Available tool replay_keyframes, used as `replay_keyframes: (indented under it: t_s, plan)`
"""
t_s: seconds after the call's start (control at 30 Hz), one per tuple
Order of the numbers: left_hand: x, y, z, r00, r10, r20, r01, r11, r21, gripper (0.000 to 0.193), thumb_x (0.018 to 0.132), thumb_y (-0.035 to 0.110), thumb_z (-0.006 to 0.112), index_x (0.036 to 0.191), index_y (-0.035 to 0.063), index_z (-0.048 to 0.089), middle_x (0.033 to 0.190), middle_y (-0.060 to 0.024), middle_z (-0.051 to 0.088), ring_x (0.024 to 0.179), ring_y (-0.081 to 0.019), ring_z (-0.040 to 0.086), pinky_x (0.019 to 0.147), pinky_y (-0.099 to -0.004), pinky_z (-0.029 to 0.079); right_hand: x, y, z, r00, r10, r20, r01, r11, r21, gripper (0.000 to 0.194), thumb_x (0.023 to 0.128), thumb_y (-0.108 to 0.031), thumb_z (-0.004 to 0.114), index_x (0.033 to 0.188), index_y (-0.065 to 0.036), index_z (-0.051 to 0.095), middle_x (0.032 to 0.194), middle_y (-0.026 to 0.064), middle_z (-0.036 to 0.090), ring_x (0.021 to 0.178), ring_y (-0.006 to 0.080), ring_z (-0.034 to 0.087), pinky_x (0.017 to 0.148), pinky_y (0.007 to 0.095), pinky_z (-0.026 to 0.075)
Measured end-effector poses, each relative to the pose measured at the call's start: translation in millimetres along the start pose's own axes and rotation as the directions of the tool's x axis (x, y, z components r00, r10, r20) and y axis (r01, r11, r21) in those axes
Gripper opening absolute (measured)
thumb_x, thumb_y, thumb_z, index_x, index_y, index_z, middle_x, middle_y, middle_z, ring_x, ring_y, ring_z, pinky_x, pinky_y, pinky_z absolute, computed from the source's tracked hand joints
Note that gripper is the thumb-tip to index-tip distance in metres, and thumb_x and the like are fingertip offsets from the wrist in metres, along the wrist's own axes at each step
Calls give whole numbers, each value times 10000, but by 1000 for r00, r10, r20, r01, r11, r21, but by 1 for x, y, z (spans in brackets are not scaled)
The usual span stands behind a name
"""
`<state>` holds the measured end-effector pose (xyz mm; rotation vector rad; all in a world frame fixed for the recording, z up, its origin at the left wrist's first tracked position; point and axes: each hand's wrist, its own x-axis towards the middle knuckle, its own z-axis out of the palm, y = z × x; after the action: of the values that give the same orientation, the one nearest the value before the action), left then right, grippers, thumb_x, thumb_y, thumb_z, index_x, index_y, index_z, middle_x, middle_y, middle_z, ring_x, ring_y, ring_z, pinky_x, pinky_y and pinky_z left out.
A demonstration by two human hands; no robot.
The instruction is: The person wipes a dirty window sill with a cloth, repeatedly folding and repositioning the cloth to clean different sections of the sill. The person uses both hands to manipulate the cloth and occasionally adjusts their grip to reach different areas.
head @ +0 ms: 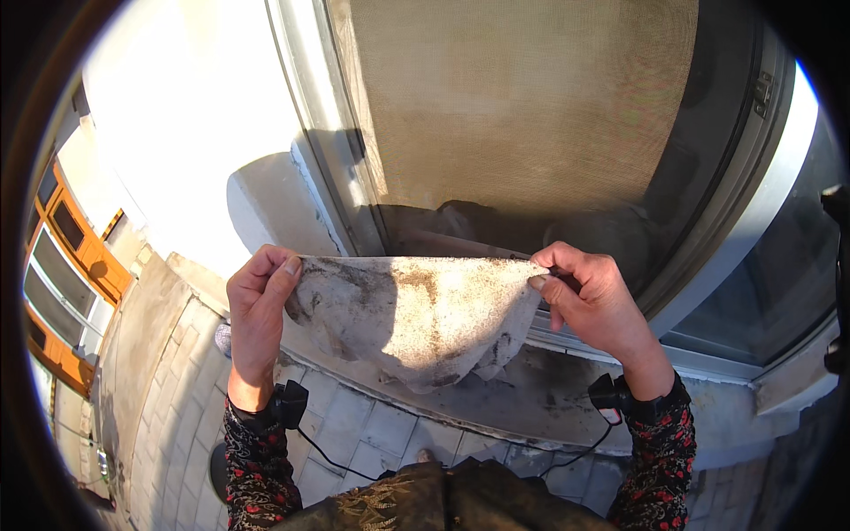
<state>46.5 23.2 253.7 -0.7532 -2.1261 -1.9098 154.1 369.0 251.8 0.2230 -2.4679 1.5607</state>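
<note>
A pale cloth (425, 312) with dark dirt stains is stretched between my two hands, its top edge nearly straight. My left hand (259, 305) pinches the upper left corner between thumb and fingers. At the upper right corner, my right hand (588, 299) grips the cloth the same way. The lower part hangs loose in a rounded, crumpled shape. Sunlight falls on its right half, while shade covers the left. Behind the cloth stands a window with a mesh screen (524, 99) in a metal frame (717, 245).
Below the window runs a concrete ledge (564, 391) with dark smudges. Paving tiles (372, 425) cover the ground in front of me. A sunlit white wall (192, 99) rises at the left, with an orange-framed door (86, 252) farther off. Cables hang from the black wrist devices (289, 405).
</note>
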Motion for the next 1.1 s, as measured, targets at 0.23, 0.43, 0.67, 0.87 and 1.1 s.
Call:
replay_keyframes:
  t_s: [0.23,0.43,0.67,0.87,1.1]
  plan:
    - [-33,-1,35,886,256,386,-250,966,-68,71,892,-1,707,955,-31,695,882,-56,654,760,-132,577,670,-266,461,-23,44,-1,980,-13,-199,56,976,209,125,944,96,524,902,-22,533,917,65,699,876,84,624,734,243,521]
    - [-101,-53,117,495,245,834,-178,968,-179,155,863,115,726,1013,90,692,891,-55,612,806,-282,648,656,-371,501,-76,120,-12,982,128,-140,-80,949,304,206,948,94,547,855,-87,514,977,101,723,986,137,652,889,281,500]
    - [-117,-98,146,381,178,907,-260,962,-80,168,912,210,693,1037,99,710,936,-32,653,844,-279,668,668,-388,519,-109,146,-13,932,288,-222,-132,837,531,209,891,122,535,866,-84,550,955,98,720,975,159,659,870,283,487]
    - [-89,-104,175,720,195,666,-278,961,19,248,925,212,686,1126,66,690,1019,-104,655,955,-315,655,805,-377,537,-111,133,-10,972,198,-130,-79,788,611,127,907,39,580,868,-80,564,888,91,702,894,175,662,902,296,480]
    - [-31,-105,218,475,108,873,241,939,-247,431,1016,346,610,1266,-3,623,1210,-116,666,1092,-183,607,927,-341,490,-102,122,1,997,33,-67,25,697,717,105,881,-50,649,847,-72,552,839,112,693,791,187,657,1010,354,458]
